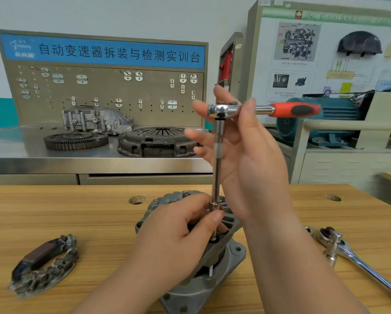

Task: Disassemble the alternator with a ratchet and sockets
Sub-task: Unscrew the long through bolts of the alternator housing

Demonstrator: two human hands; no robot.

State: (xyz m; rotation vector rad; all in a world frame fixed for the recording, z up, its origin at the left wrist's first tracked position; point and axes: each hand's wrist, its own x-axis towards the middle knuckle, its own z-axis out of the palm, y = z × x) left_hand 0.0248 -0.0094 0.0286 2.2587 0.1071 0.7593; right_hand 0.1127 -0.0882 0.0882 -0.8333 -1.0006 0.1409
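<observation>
The grey alternator (233, 252) stands on the wooden table (76, 214) in front of me. A ratchet (298, 109) with a red and black handle sits on top of a long chrome extension bar (217, 168) that runs straight down to a through bolt at the alternator's rim. My left hand (178, 232) pinches the bottom of the bar, at the socket, and rests on the housing. My right hand (239, 150) is held up behind the bar, thumb over the ratchet's neck, fingers spread around its head.
A removed rectifier piece (45, 266) lies at the left of the table. A second chrome ratchet (357, 257) with a socket lies at the right. Two round holes (136, 199) mark the tabletop. Behind, a steel bench holds a clutch cover (156, 141), a flywheel and a housing.
</observation>
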